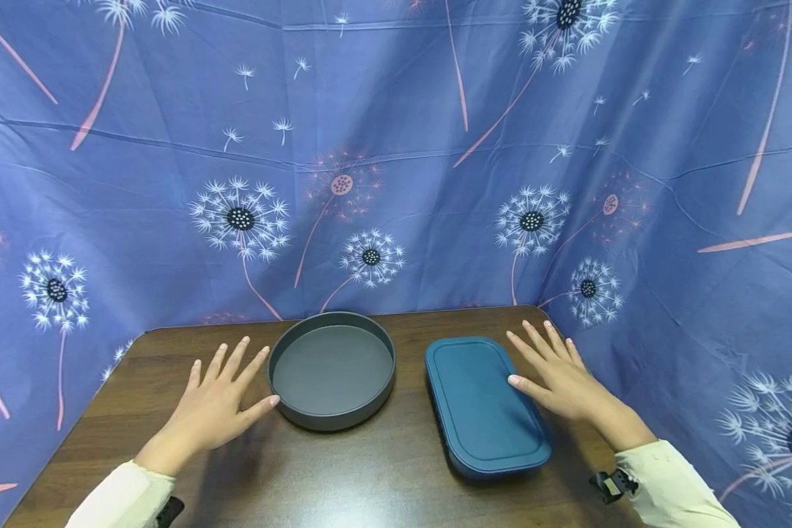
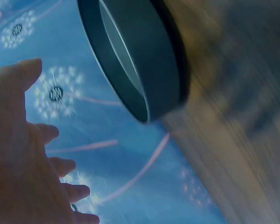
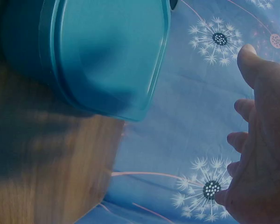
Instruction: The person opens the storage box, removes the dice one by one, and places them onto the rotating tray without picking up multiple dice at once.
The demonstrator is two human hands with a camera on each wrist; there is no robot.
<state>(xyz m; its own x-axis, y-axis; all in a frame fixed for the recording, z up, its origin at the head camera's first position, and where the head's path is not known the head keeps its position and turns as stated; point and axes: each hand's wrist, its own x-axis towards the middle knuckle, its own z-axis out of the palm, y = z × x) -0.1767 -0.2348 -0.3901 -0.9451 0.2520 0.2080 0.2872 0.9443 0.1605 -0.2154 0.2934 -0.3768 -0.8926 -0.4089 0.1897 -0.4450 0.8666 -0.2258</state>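
The round dark grey pan [image 1: 333,372] has a smooth, matt inner base and a satin wall with a faint shine along the rim, its material hard to tell; the blue rectangular lidded box [image 1: 478,400] looks like smooth plastic with a soft sheen; the brown wood-grain tabletop [image 1: 317,469] is smooth and semi-glossy, with a bright glare; the blue dandelion-print curtain [image 1: 409,88] is matt cloth, creased and rippled; the cream sleeves [image 1: 122,495] are matt cloth.

Round pan [image 1: 333,370], blue box [image 1: 485,400], on brown table [image 1: 389,458]
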